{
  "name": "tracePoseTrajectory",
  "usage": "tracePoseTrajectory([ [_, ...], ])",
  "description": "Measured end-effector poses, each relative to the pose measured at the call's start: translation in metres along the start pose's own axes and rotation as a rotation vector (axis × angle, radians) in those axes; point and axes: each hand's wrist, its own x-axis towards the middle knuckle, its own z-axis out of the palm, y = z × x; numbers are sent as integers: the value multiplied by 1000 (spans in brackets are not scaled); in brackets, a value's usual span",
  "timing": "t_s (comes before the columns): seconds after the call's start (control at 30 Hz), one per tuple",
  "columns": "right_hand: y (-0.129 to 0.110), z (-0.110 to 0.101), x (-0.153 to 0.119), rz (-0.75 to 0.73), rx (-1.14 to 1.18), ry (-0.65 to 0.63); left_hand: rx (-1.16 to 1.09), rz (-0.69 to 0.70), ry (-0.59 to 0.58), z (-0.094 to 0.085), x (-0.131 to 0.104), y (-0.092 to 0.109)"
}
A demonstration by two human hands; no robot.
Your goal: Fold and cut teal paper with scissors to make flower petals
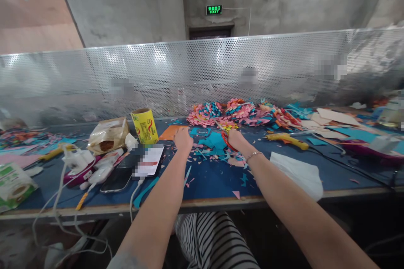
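My right hand (237,139) is closed around scissors (225,138) with red-orange handles. Their blades point up and to the left, away from me. Curled fingers of my left hand (183,138) grip an orange sheet (168,133) by its right side; the fingertips are mostly hidden. Between the hands lie blue sheet pieces (215,142) and many small scraps. Just beyond them are heaped bundles of pink, blue and orange cut pieces (205,114), with a few yellow ones near the scissors.
Left stand a yellow tube (145,126), a paper bag (109,134), phones (150,162) and a power strip (80,172) with white cables. Right lie a yellow glue gun (288,140), a white sheet (296,172) and pale sheets (336,117). A perforated metal screen (170,67) borders the back.
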Motion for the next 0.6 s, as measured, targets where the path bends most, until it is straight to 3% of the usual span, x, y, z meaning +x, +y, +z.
tracePoseTrajectory([
  [0.1, -1, 1, -4, 69, -358, 271, 104, -103, 8, -5, 3, -4],
  [0.2, -10, 4, -10, 111, -720, 450, 272, -206, -193, -6, 5, -6],
  [0.27, -19, 6, -14, 90, -749, 490, 394, -240, -323, -4, 6, -5],
  [0.33, -26, 7, -18, 51, -725, 545, 458, -258, -374, -3, 7, -4],
  [0.6, -35, 8, -22, -85, -582, 635, 494, -240, -348, -6, 8, -7],
])
